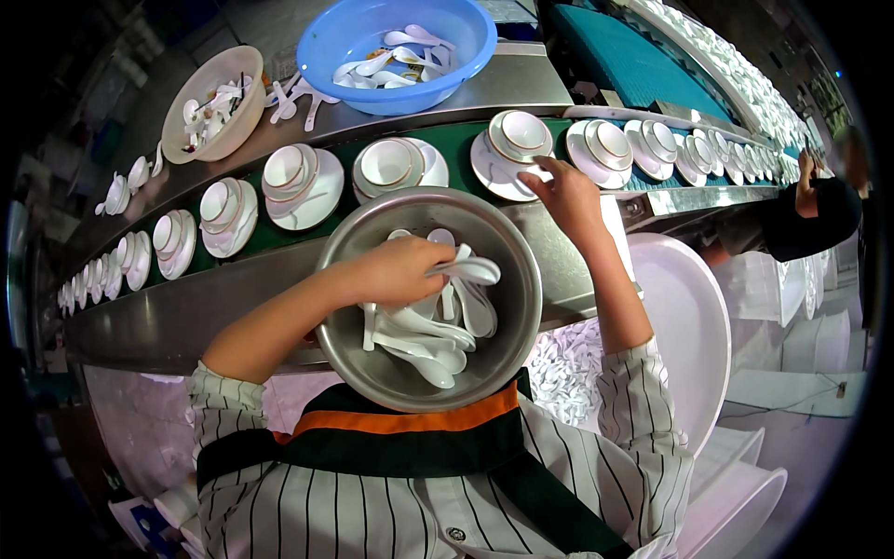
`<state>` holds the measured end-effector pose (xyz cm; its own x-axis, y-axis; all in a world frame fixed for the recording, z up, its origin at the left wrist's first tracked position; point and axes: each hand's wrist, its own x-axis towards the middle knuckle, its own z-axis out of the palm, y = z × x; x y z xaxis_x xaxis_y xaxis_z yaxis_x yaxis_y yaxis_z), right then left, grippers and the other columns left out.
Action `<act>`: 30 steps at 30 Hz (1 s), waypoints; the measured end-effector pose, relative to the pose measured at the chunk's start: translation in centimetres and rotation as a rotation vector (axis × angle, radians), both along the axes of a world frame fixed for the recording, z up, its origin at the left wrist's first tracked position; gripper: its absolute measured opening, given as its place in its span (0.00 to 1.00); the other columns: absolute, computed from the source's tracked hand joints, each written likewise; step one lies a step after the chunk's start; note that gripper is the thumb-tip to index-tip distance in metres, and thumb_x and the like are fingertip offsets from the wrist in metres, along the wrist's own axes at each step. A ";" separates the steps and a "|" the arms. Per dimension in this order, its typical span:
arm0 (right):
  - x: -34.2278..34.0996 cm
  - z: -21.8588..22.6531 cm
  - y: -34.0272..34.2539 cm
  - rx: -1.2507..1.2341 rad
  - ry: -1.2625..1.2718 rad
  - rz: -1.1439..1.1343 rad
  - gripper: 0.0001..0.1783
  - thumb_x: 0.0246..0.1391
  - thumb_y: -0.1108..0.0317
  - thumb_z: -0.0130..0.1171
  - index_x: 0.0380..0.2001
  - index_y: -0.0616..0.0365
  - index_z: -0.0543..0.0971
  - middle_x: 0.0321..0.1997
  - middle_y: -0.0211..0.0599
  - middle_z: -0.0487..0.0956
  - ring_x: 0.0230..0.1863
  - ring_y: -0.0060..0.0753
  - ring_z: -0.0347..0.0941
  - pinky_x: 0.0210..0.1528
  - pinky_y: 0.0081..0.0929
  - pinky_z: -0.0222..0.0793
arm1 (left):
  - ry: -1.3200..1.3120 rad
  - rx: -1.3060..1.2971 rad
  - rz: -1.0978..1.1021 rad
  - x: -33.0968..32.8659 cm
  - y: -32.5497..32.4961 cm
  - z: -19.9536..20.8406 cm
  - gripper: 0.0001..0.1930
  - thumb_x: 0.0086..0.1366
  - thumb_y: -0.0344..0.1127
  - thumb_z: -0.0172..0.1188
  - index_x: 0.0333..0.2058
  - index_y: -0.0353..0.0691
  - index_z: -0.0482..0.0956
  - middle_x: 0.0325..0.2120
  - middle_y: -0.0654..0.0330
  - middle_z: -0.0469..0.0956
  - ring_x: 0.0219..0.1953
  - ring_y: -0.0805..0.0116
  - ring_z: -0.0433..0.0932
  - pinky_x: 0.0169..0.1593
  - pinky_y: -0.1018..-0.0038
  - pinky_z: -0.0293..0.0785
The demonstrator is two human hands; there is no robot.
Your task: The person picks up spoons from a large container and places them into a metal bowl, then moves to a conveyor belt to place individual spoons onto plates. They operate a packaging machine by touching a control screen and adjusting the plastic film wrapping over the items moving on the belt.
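A steel bowl (337, 359) sits against my front, with several white soup spoons (433, 370) lying in it. Above these spoons, my left hand (402, 270) is closed around one or more white spoons (475, 270), their ends sticking out past its fingers. My right hand (568, 191) reaches to a place setting on the green belt: a white saucer plate (494, 182) bearing a stacked bowl and cup (521, 133). Its thumb and forefinger come together at the plate's right side; whatever lies between them is too small to make out.
More stacked settings (303, 186) line the green conveyor belt (349, 200) on both sides. Beyond it stand a blue basin (326, 56) and a cream basin (244, 140), both holding spoons. A large white tub (684, 326) is at my right. Another person (810, 214) works farther right.
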<state>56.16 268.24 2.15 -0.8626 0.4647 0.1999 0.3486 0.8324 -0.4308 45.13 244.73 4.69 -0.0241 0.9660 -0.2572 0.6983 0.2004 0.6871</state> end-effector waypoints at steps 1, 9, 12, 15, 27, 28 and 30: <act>0.8 1.3 -0.4 -0.227 0.160 0.117 0.20 0.48 0.55 0.58 0.38 0.60 0.76 0.30 0.45 0.78 0.30 0.41 0.76 0.32 0.30 0.71 | -0.047 0.045 0.041 0.0 0.9 0.2 0.10 0.55 0.34 0.51 0.34 0.35 0.69 0.23 0.49 0.73 0.27 0.54 0.73 0.33 0.64 0.67; 5.6 5.7 -0.3 -0.317 0.041 0.491 0.13 0.50 0.70 0.57 0.40 0.62 0.75 0.32 0.38 0.76 0.30 0.26 0.74 0.32 0.20 0.69 | -0.299 -0.001 0.145 2.0 7.5 1.1 0.11 0.53 0.35 0.54 0.33 0.32 0.72 0.22 0.55 0.75 0.23 0.67 0.75 0.27 0.71 0.70; 6.5 3.9 2.5 -0.558 0.206 0.457 0.09 0.50 0.72 0.56 0.36 0.62 0.76 0.28 0.41 0.77 0.25 0.29 0.73 0.27 0.24 0.67 | -0.322 -0.111 0.092 2.6 9.3 2.0 0.10 0.54 0.34 0.55 0.32 0.33 0.72 0.21 0.59 0.74 0.22 0.74 0.73 0.24 0.76 0.69; 7.6 3.3 6.5 -0.659 0.300 0.228 0.08 0.54 0.72 0.53 0.36 0.64 0.76 0.29 0.32 0.76 0.27 0.17 0.70 0.27 0.17 0.69 | -0.311 -0.234 0.050 2.4 9.9 1.8 0.09 0.55 0.33 0.56 0.32 0.35 0.72 0.20 0.62 0.73 0.19 0.78 0.70 0.22 0.79 0.66; 6.5 -8.5 24.4 -0.375 0.047 -0.110 0.14 0.54 0.69 0.50 0.35 0.73 0.74 0.28 0.43 0.77 0.23 0.29 0.77 0.19 0.22 0.75 | -0.736 0.146 0.421 5.2 19.0 2.5 0.09 0.59 0.35 0.54 0.31 0.34 0.71 0.23 0.58 0.75 0.19 0.75 0.73 0.16 0.82 0.68; 5.9 -4.9 21.0 -0.547 0.108 -0.134 0.17 0.55 0.66 0.50 0.40 0.72 0.73 0.31 0.42 0.77 0.25 0.28 0.77 0.19 0.22 0.74 | -0.776 0.221 0.503 5.0 19.1 2.3 0.09 0.59 0.35 0.54 0.32 0.34 0.70 0.24 0.58 0.75 0.21 0.74 0.74 0.17 0.82 0.68; 7.2 -0.7 18.1 -0.616 0.162 -0.071 0.18 0.55 0.62 0.51 0.39 0.69 0.74 0.32 0.41 0.77 0.25 0.26 0.76 0.21 0.20 0.72 | -0.813 0.294 0.544 5.0 20.5 2.4 0.09 0.59 0.35 0.55 0.32 0.34 0.70 0.25 0.58 0.75 0.22 0.73 0.75 0.17 0.81 0.69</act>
